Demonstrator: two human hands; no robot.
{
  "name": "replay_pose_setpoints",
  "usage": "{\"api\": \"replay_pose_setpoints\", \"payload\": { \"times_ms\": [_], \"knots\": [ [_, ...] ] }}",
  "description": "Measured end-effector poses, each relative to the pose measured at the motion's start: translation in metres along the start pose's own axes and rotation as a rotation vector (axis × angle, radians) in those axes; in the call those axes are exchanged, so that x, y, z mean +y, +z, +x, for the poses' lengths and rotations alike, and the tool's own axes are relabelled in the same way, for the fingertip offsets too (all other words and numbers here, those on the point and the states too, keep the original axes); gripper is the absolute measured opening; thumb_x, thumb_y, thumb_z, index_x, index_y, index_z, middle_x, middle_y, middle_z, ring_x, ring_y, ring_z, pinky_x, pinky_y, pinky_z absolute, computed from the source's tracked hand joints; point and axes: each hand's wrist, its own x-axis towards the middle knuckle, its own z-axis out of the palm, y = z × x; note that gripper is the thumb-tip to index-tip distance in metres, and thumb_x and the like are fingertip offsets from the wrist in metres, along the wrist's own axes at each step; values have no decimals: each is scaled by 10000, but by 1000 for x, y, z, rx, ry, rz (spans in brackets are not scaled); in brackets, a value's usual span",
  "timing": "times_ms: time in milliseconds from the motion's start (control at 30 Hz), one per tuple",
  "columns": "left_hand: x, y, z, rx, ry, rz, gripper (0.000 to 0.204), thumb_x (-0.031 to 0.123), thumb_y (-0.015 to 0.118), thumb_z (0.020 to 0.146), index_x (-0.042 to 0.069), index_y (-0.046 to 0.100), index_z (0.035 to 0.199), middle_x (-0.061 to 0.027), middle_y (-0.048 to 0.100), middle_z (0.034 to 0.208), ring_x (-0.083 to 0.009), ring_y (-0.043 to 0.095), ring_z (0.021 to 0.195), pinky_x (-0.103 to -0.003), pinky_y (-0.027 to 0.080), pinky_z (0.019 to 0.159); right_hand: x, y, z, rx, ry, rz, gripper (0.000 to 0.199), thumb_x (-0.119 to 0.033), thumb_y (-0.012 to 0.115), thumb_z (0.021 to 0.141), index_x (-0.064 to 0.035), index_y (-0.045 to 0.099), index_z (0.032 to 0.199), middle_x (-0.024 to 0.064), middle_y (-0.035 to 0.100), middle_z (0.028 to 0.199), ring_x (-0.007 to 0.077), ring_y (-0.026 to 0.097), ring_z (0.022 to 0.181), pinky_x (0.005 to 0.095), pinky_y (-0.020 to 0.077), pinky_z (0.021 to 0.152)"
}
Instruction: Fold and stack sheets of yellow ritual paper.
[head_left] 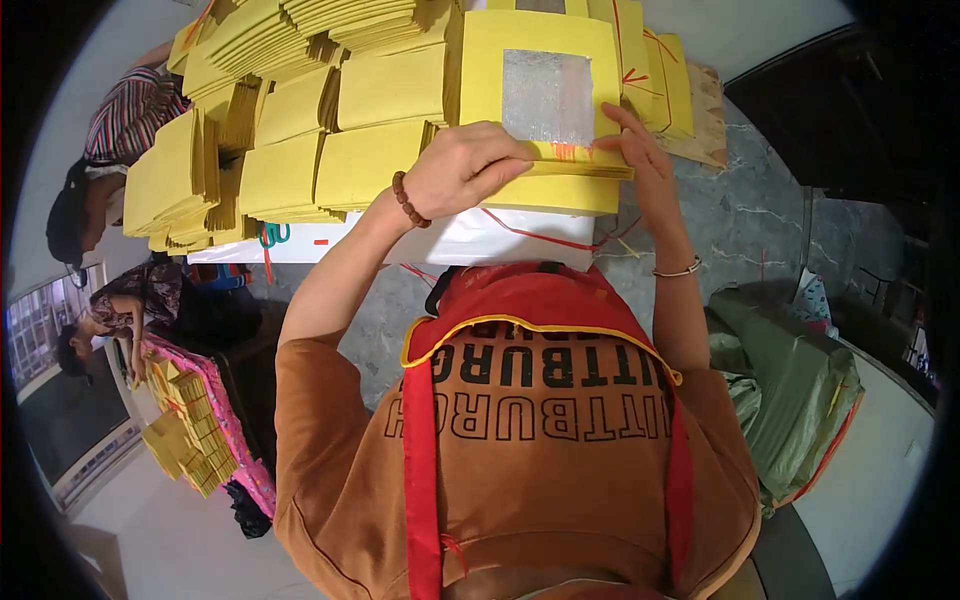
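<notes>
A yellow paper sheet [483,80] with a silver foil rectangle [547,95] and orange-red marks near its closer edge lies on a yellow stack [560,196]. The near edge stands raised as a thick fold [575,170]. My left hand [470,168], with a brown bead bracelet on its wrist, is closed with thumb and fingers on the left part of this fold. My right hand [643,155] grips the right end, its index finger stretched along the sheet's right side. The right thumb is hidden.
Several yellow paper stacks [390,85] fill the white table [440,240] to the left. Teal-handled scissors [273,235] and a red cord [545,238] are at its front. Two people are at left, one beside a pink-covered table [235,430]. Green wrapped bundles [790,390] stand at right.
</notes>
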Motion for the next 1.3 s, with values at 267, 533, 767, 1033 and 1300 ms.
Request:
{"api": "replay_pose_setpoints", "payload": {
  "times_ms": [267, 533, 767, 1033, 1300],
  "knots": [
    [-2, -1, 0, -30, -275, -253, 149, 141, 592, 842, -4, 625, 855, -30, 567, 685, -104, 497, 592, -245, 398, 525, 1, 0, 3, 25, 73, -4, 285, -181, 458, 931, 42, 636, 932, 69, 517, 1258, 129, 475, 1115, 252, 356, 935],
    [1, -3, 6, -64, -398, -311, 166, 152, 585, 824, -7, 629, 843, -1, 494, 570, -56, 432, 541, -228, 372, 493, -5, 4, 2, 89, 139, 82, 305, -191, 439, 942, 24, 570, 1114, 55, 528, 1244, 112, 473, 1098, 242, 343, 949],
    [-9, -4, 5, -54, -532, -498, 159, 145, 574, 869, -9, 612, 880, 62, 509, 686, -9, 416, 619, -176, 344, 535, 0, -2, 1, -82, -114, -220, 292, -97, 567, 858, -4, 568, 1135, 71, 474, 1308, 132, 452, 1139, 271, 313, 983],
    [-12, -37, -4, -82, -80, -194, 407, 194, 680, 757, 67, 583, 1131, -123, 491, 1283, -297, 389, 1247, -395, 322, 1015, 8, 13, -1, 103, -46, -84, 382, -62, 620, 806, -19, 541, 1178, 77, 513, 1206, 125, 477, 1080, 256, 373, 919],
    [-12, -21, -7, 71, 85, 492, 372, 118, 594, 741, 155, 614, 1110, -82, 565, 1162, -271, 493, 1110, -363, 402, 861, -15, -4, 15, 73, -500, -826, 274, -103, 659, 742, -92, 605, 1011, 35, 553, 1170, 212, 499, 1120, 349, 310, 986]
  ]
}}
